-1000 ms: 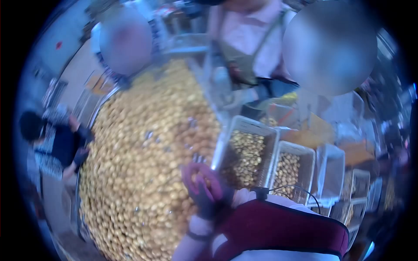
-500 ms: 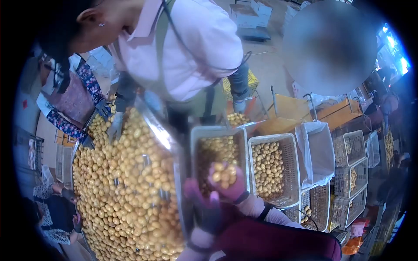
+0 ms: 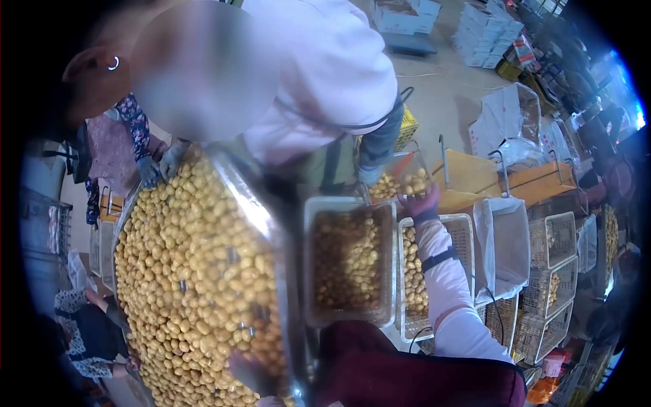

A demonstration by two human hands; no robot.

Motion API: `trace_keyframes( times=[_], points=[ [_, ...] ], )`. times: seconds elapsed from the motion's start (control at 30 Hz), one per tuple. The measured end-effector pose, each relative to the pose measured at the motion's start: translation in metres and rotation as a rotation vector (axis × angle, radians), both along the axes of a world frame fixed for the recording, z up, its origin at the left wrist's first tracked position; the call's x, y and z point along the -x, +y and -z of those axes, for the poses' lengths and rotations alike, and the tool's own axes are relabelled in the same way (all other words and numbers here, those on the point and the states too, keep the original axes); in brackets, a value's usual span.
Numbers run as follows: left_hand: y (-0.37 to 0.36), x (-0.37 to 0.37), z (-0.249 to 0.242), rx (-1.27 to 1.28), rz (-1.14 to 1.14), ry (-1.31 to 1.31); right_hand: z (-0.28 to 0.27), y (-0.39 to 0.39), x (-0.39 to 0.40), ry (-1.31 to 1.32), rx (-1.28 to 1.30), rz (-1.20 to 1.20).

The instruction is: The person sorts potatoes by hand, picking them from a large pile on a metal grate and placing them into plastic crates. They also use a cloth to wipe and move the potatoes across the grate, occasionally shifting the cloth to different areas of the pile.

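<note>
My right hand (image 3: 423,203), in a purple glove, is stretched out to the right with several small, round yellow-brown fruits (image 3: 413,182) in it. It is above the far end of a crate (image 3: 468,271) of the same fruit, close to a small bin (image 3: 383,186) by the co-worker. Low over the big heap of fruit (image 3: 196,285) on the metal-edged table (image 3: 283,271) is my left hand (image 3: 249,372), blurred by motion. Its fingers are hard to make out. A grey crate (image 3: 392,271) partly filled with fruit stands between my hands.
A co-worker in a pale shirt (image 3: 332,74) leans in across the table. Other people's gloved hands (image 3: 159,168) touch the heap at the far left. Right of the crates stand a lined crate (image 3: 505,237), stacked baskets (image 3: 553,292) and orange boards (image 3: 536,184).
My right hand has carried its fruit from over the grey crate up and right toward the small bin. My left hand has moved down and left, over the heap.
</note>
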State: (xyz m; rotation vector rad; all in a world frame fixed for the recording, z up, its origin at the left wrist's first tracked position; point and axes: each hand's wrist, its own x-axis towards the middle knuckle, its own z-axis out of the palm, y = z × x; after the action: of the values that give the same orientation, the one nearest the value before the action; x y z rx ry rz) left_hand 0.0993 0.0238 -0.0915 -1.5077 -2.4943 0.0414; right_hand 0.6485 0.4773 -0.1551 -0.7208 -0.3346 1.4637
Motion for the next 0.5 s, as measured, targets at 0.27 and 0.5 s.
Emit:
trace_keyframes(
  times=[0.27,0.5],
  points=[
    [0.023,-0.024,-0.026,0.025,-0.108,-0.038,-0.019,-0.109,0.223,-1.288,-0.007,0.283],
    [0.025,-0.022,-0.025,-0.039,-0.119,-0.141,-0.112,-0.229,0.378,-1.507,-0.951,-0.415]
  ],
)
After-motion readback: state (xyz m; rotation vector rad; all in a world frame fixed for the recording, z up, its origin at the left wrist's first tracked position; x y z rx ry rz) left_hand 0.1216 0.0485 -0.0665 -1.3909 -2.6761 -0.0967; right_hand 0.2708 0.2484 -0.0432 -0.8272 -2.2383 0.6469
